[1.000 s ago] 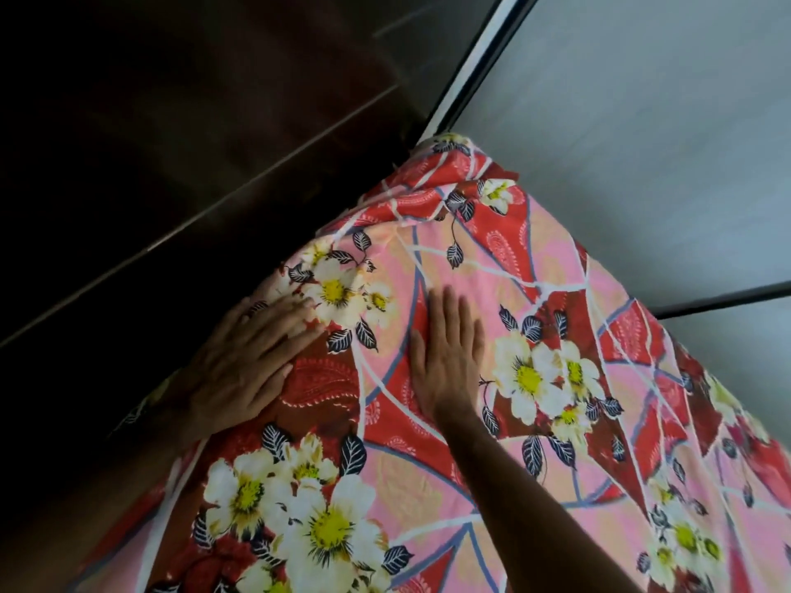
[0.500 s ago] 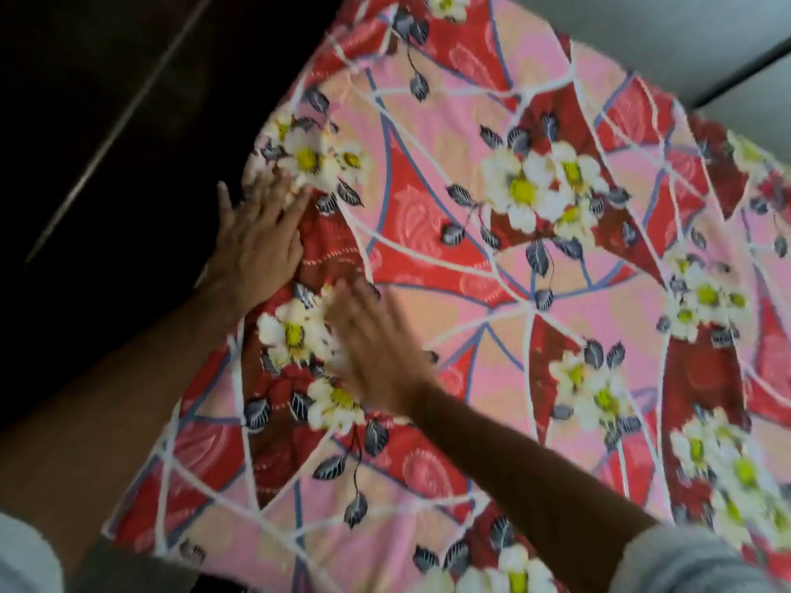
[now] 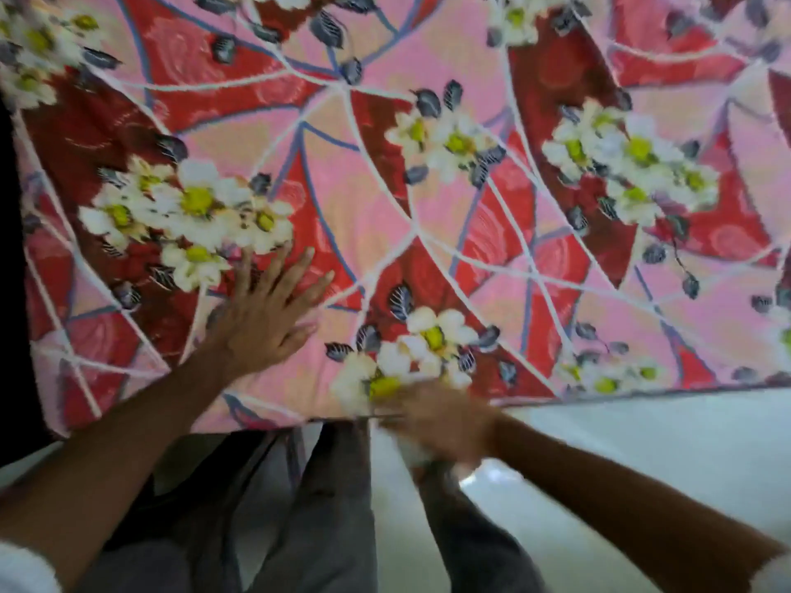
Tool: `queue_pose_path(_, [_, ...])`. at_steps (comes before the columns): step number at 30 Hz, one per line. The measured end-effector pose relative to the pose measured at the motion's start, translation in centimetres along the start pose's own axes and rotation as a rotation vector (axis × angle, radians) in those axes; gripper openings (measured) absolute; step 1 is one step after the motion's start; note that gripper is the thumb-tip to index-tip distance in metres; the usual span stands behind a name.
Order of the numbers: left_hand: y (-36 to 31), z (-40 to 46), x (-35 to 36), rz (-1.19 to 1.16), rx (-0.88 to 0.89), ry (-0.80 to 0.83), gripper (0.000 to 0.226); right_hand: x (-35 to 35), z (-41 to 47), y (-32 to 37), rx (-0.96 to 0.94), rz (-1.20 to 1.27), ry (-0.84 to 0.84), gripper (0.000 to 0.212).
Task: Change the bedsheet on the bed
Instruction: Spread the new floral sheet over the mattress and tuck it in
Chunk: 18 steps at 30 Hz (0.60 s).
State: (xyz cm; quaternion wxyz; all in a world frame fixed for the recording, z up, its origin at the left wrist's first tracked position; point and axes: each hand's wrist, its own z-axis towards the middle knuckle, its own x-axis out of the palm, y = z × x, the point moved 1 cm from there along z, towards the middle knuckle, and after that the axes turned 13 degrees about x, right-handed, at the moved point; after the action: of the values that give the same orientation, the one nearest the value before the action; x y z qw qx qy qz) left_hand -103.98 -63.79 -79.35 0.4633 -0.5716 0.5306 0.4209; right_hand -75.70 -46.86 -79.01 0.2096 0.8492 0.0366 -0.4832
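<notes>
Left hand (image 3: pixel 261 323): fingers spread flat, pressing sheet (image 3: pixel 471 186).
Right hand (image 3: pixel 441 417): at sheet's near edge; motion-blurred, finger state indeterminate.

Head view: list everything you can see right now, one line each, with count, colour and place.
bedsheet: one, pink and red with white flowers, spread flat across the upper part of the view.
floor: one, pale, below the sheet's near edge on the right.
trousers: one pair, grey, bottom centre, under the sheet's edge.
left hand: one, fingers spread flat on the sheet, lower left.
right hand: one, blurred, at the sheet's near edge; its grip cannot be told.
</notes>
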Motion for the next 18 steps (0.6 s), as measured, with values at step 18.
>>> queue_pose_path(18, [-36.3,22.6,-9.4,0.072,0.788,0.229,0.051,9.6,-39.4,-3.2,1.033,0.382,-0.096,0.037])
